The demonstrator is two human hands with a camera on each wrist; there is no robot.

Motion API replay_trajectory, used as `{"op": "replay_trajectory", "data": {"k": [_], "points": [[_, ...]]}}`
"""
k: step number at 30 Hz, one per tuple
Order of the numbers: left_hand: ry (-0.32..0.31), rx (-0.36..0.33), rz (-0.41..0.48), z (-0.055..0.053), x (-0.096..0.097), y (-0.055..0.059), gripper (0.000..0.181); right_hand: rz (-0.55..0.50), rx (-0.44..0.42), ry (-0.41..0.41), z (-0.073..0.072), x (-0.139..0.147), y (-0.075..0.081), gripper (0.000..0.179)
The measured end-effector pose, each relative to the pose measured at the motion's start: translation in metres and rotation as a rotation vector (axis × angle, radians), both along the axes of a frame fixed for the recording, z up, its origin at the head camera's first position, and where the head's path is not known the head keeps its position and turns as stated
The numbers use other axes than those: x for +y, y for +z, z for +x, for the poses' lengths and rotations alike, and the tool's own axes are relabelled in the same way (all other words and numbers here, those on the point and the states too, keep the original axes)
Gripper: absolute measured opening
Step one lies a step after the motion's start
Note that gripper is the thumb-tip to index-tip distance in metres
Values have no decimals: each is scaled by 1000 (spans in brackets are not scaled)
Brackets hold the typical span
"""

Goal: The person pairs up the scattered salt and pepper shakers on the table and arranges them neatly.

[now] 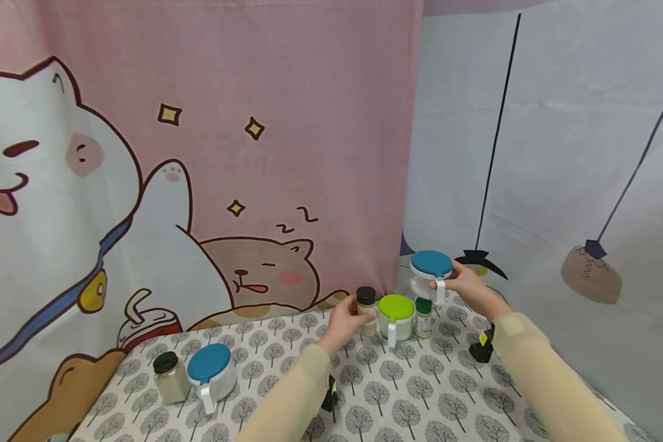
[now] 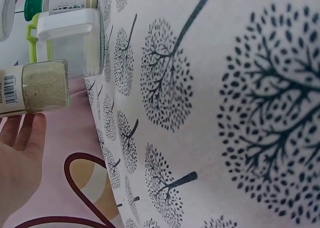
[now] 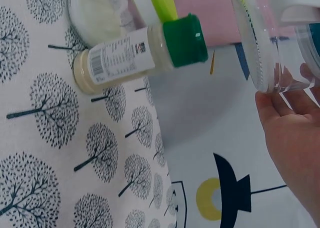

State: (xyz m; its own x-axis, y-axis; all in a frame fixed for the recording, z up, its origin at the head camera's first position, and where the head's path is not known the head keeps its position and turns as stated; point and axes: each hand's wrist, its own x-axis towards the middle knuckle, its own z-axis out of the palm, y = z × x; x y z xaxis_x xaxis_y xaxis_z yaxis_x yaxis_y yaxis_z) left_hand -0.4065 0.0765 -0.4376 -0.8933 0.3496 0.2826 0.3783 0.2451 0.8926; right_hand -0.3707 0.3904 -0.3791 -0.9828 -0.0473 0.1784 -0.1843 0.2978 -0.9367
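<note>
Cartoon-printed curtains [image 1: 309, 135] back a tree-print tablecloth [image 1: 376, 393]. Right of frame centre, the right hand [image 1: 473, 292] grips a raised blue-lidded jar [image 1: 430, 265]; the left hand [image 1: 344, 323] pinches a black-capped spice bottle [image 1: 366, 297]; between them, a lime-lidded jar [image 1: 396, 310] and green-capped shaker [image 1: 423, 322].

Middle pot [image 1: 398, 321] on tablecloth [image 1: 398, 399], between jar [image 1: 367, 302] left, shaker [image 1: 423, 319] right.

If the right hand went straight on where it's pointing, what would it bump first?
Probably the pink backdrop: the blue-lidded jar in the right hand would touch it first, though how far back it is isn't clear.
</note>
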Motion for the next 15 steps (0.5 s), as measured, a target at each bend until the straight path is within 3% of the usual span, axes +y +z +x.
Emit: {"op": "replay_trajectory", "data": {"k": [15], "points": [[-12,-22,51,3,-5,5,33,-5,30,64,-1,-18,7,84]]}}
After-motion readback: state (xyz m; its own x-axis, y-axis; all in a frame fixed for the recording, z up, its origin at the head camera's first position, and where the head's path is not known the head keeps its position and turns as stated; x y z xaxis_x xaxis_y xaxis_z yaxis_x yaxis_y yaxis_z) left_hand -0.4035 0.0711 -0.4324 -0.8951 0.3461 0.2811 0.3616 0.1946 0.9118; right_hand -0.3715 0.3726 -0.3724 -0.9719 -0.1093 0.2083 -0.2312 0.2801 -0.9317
